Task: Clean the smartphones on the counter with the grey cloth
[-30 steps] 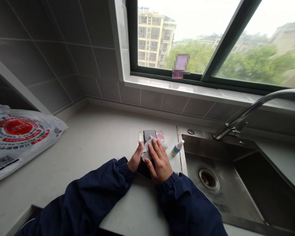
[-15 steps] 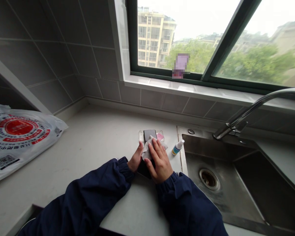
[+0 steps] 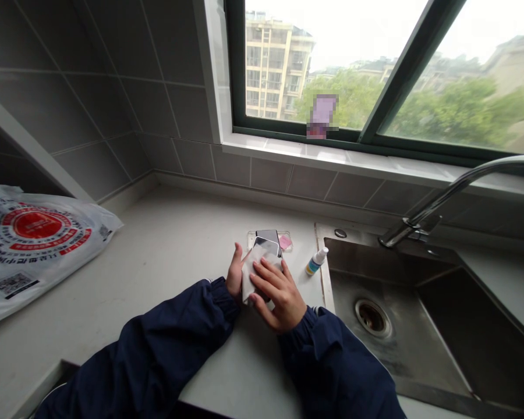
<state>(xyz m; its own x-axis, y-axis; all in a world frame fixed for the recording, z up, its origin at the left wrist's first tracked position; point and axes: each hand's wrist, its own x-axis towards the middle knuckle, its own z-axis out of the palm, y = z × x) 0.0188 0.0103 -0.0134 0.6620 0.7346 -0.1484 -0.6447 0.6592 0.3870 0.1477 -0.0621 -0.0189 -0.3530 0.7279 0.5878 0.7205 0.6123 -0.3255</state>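
A smartphone (image 3: 267, 242) with a dark glossy screen lies tilted in my left hand (image 3: 234, 273). That hand grips its left edge with the thumb raised, and its other fingers are hidden beneath. My right hand (image 3: 282, 294) presses a white wipe (image 3: 254, 269) onto the screen with its fingers laid across it. The wipe covers the middle of the phone, and the upper end shows bare. Just beyond, a clear phone case (image 3: 250, 237) lies on the counter with a dark flat piece (image 3: 267, 234) and a pink slip (image 3: 284, 242) on it.
A small spray bottle (image 3: 317, 262) with a white cap stands right of my hands by the steel sink (image 3: 436, 331). A chrome faucet (image 3: 441, 201) arches over the sink. On the left, a printed plastic bag (image 3: 39, 250) lies on the white counter (image 3: 174, 244). A window is behind.
My right hand and the wipe have slid down the phone toward me, exposing the upper screen. My left hand has shifted slightly, and the phone's upper end appears more tilted.
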